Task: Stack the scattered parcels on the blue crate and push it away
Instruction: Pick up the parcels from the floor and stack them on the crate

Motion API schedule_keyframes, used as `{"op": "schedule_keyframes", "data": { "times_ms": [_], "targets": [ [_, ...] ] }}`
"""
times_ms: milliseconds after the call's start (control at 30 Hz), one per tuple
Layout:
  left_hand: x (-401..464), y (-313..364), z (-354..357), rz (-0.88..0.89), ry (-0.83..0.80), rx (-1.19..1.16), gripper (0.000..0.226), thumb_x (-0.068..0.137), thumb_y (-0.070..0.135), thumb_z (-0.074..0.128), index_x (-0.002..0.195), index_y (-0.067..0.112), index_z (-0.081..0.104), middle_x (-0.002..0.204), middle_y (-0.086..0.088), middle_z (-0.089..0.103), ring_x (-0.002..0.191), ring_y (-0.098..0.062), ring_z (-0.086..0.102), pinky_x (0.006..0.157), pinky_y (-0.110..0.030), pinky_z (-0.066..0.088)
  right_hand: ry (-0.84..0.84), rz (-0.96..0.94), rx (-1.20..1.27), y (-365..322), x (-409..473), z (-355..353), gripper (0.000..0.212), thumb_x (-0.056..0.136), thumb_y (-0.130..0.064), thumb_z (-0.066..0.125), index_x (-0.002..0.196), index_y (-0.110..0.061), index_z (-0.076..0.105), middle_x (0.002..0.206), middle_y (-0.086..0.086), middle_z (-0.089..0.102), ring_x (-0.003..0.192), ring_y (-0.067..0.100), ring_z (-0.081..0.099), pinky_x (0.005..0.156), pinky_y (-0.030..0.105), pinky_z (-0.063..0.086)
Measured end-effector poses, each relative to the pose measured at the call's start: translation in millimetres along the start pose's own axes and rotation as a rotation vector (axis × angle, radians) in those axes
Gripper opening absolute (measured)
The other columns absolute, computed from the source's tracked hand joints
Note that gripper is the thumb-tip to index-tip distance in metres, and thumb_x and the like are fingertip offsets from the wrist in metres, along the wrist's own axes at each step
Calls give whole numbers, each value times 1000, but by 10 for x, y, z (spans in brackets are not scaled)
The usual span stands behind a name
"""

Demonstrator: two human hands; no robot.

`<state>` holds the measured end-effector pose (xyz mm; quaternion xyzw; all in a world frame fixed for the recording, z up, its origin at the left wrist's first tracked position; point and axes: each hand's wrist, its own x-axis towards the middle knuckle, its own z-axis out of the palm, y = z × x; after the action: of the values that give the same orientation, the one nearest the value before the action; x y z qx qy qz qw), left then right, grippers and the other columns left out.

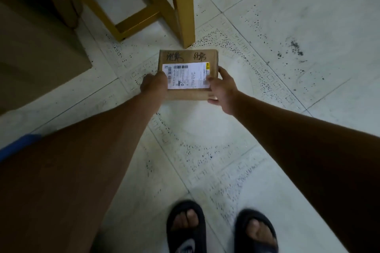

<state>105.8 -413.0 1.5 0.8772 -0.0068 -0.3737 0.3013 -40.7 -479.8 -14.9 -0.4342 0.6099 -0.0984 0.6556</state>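
Cardboard, brown and flat, fills the centre of my view: one parcel [188, 74] with a white shipping label [186, 75] and black handwriting along its far edge. I have it between both hands, the left hand [153, 85] on its edge at nine o'clock and the right hand [223, 90] at three o'clock, fingers [223, 72] clamped on its sides. It seems lifted just clear of the tiled floor [287, 26], though from this angle I cannot be sure it is off the tiles. Yellow wooden legs [183, 6] stand at twelve o'clock, just beyond it.

I judge this as the pick-up step for one parcel. Next I must carry it to the blue crate; a blue edge [18, 146] at eight o'clock may be that crate, mostly hidden behind my left forearm. What it holds, I cannot see.
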Motion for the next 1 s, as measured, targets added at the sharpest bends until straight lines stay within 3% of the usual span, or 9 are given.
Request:
{"op": "schedule_keyframes", "data": {
  "times_ms": [100, 167, 300, 433, 567, 633, 800, 900, 1000],
  "targets": [
    [-507, -96, -440, -64, 90, -39, 45, 101, 30, 33, 137, 7, 48, 137, -15, 52, 121, -30, 55, 102, -36, 46, 16, -59, -123, -200, -567, 66, 42, 93, -28, 53, 135, -35, 48, 124, 3, 62, 105, 25, 61, 73, 39, 58],
    [-838, -254, -765, -102, 121, -67, 50, 100, 37, 33, 140, 9, 44, 142, -14, 49, 128, -31, 50, 107, -36, 42, 2, -115, -240, -349, -959, 167, 35, 91, -34, 54, 126, -37, 54, 120, 1, 65, 105, 24, 62, 85, 44, 57],
    [-1613, -533, -1467, -203, 117, -285, 54, 98, 46, 31, 138, 14, 46, 139, -13, 52, 116, -37, 57, 86, -58, 54, -158, -210, -429, -646, -1734, 457, 20, 91, -38, 53, 111, -41, 57, 109, -4, 68, 102, 20, 65, 88, 42, 56],
    [-2295, -866, -2306, -310, 184, -504, 48, 100, 49, 33, 126, 15, 55, 109, -5, 60, 80, -26, 61, 69, -48, 59, -381, -337, -606, -865, -2551, 1005, 14, 89, -44, 50, 98, -37, 58, 98, -4, 68, 97, 21, 67, 86, 45, 57],
    [-2857, -1574, -3140, -423, 356, -580, 63, 92, 65, 31, 127, 17, 52, 114, -8, 60, 89, -32, 65, 58, -42, 59, -572, -428, -730, -757, -3522, 1747, 31, 84, -45, 58, 113, -35, 61, 107, 0, 69, 99, 23, 67, 86, 42, 57],
    [-3180, -1927, -3483, -468, 473, -555, 61, 96, 60, 28, 127, 14, 54, 117, -12, 60, 86, -30, 62, 52, -37, 55, -637, -510, -800, -577, -3988, 2096, 32, 80, -47, 60, 109, -33, 62, 102, 0, 69, 97, 25, 66, 86, 45, 57],
    [-3836, -3080, -3840, -617, 734, -752, 76, 77, 71, 26, 111, 15, 65, 115, -20, 65, 97, -43, 66, 81, -55, 56, -866, -586, -1018, 56, -4988, 2761, 27, 87, -38, 63, 104, -17, 62, 95, 5, 66, 88, 23, 63, 76, 33, 52],
    [-4029, -3651, -3983, -681, 750, -877, 86, 66, 78, 22, 108, 16, 64, 112, -18, 67, 94, -42, 67, 79, -55, 57, -976, -600, -1075, 476, -5400, 3057, 25, 88, -38, 63, 107, -21, 63, 95, -2, 66, 93, 19, 62, 78, 30, 48],
    [-4288, -3953, -4210, -714, 751, -957, 61, 89, 63, 33, 111, 13, 60, 110, -15, 65, 90, -40, 69, 69, -51, 61, -1035, -627, -1151, 817, -5720, 3342, 25, 89, -37, 63, 105, -19, 65, 91, -4, 64, 94, 19, 62, 83, 31, 49]
  ]
}}
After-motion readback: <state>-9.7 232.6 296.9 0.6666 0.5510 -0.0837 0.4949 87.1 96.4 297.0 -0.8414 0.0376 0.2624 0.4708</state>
